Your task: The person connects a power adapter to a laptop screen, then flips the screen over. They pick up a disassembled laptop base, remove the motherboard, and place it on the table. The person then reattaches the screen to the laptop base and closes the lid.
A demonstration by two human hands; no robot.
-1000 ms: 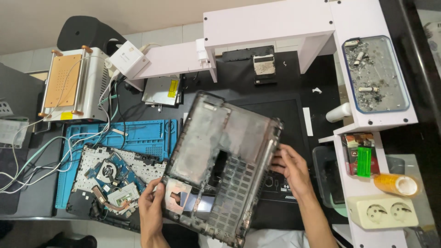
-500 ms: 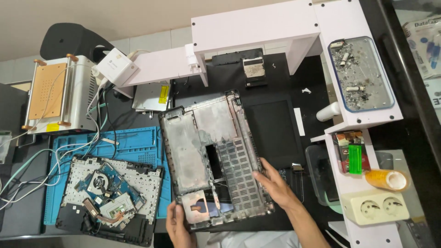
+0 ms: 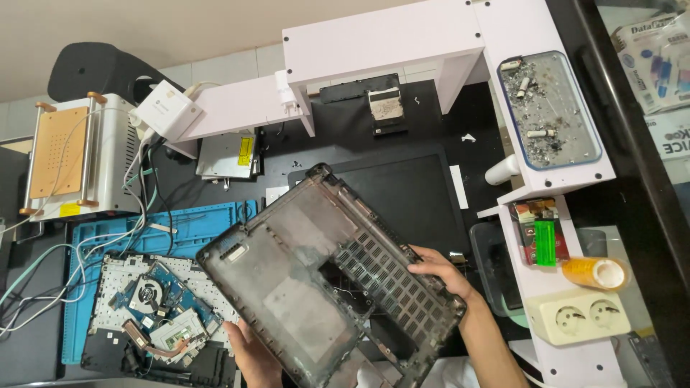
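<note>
Both hands are gripping a grey laptop bottom cover (image 3: 316,280), holding it raised and tilted above the black desk (image 3: 424,122), inner side facing up. The left hand (image 3: 253,356) is clasping the near edge of the cover from below, fingers curled under it and thumb lying along the rim. The right hand (image 3: 440,273) is closing on the right-hand edge, fingers bent over the ribbed vent area and pinching the rim. The cover is slanting between the two hands, its far corner pointing away from the person.

Just left of the left hand, an opened laptop chassis with a blue circuit board (image 3: 154,312) is lying partly on a blue work mat (image 3: 180,223). Further left and away, a white heating machine with an orange plate (image 3: 68,162) is standing, with white cables trailing from it. Beyond the cover, a black mat (image 3: 413,194) is lying flat. To the right of the right hand, a white shelf (image 3: 546,287) is carrying a green lighter (image 3: 544,243), a roll of yellow tape (image 3: 595,273) and a cream double socket (image 3: 578,316); farther off, a clear tray of ash and butts (image 3: 550,108) is sitting on the shelf's upper part
</note>
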